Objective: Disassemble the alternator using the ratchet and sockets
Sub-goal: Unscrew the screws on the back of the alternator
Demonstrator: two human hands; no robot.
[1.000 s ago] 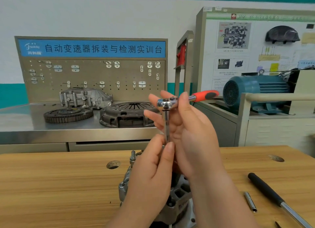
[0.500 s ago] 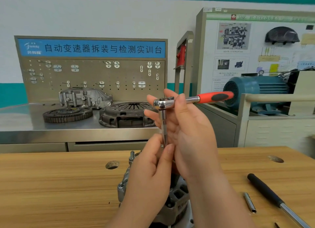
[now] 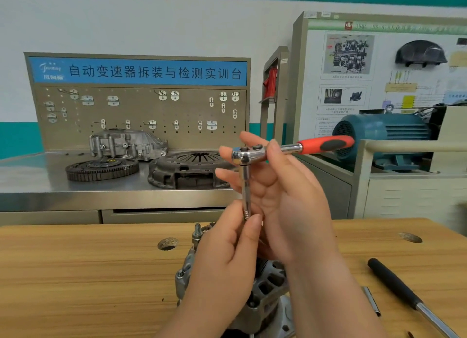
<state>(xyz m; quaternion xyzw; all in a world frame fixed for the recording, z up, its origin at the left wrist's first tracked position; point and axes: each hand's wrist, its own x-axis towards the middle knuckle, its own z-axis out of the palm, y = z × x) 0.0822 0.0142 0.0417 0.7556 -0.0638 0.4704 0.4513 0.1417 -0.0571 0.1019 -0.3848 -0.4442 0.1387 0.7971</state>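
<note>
Hands: right hand (image 3: pixel 285 198) grips the ratchet (image 3: pixel 290 149) at its head, left hand (image 3: pixel 227 257) pinches the extension bar (image 3: pixel 245 191) hanging below | Alternator (image 3: pixel 267 287): on wooden counter (image 3: pixel 75 274), under both hands | Advice: keep bar upright, seat its hidden end squarely before turning

- the extension bar (image 3: pixel 245 191) drops out of sight right below where the left hand (image 3: pixel 227 257) pinches it, so no idea what its tip sits on
- lettering just above that pinch is too tiny to read
- the alternator (image 3: pixel 267 287) under the grip is mostly covered by both forearms, bottom chopped by the lower edge
- the black-handled tool (image 3: pixel 394 284) down and right of the grip runs off the corner
- the right hand (image 3: pixel 290 198) fingers are partly hidden behind the ratchet (image 3: pixel 290 149) head
</note>
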